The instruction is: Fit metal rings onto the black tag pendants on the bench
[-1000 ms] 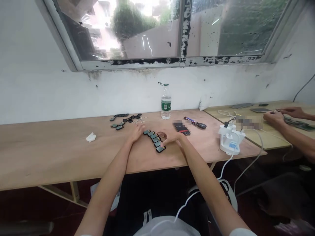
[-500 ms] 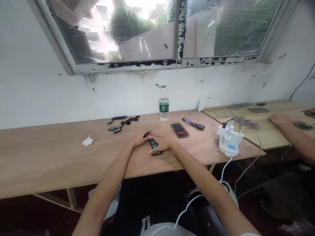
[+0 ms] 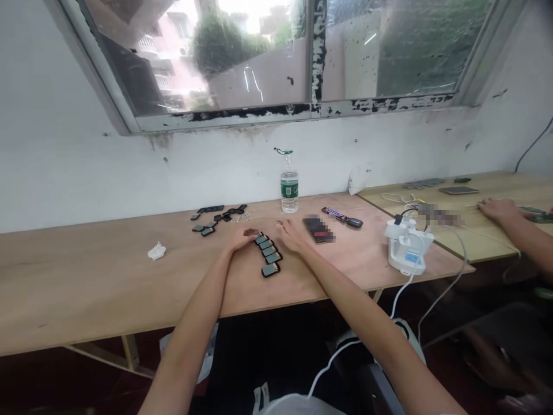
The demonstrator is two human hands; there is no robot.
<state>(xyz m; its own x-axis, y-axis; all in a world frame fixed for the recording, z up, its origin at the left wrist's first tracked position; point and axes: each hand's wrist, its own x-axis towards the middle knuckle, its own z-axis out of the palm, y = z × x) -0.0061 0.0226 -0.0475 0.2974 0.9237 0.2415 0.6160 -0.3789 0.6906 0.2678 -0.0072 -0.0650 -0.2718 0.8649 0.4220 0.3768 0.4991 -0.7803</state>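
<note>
Spread open, palms down, nothing gripped: the left hand (image 3: 241, 238) and right hand (image 3: 292, 236). Laid between them, a curved row of small black-framed screen devices (image 3: 268, 254), overlapped edge on edge, seemingly for keeping order; contact with the left hand at its top end perhaps, hard to tell.

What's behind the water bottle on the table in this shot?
The white wall rises directly behind the plastic water bottle. The bottle's green label blocks the view of the wall there, and the bottle's lower part covers the line where the wall meets the tabletop.
</note>
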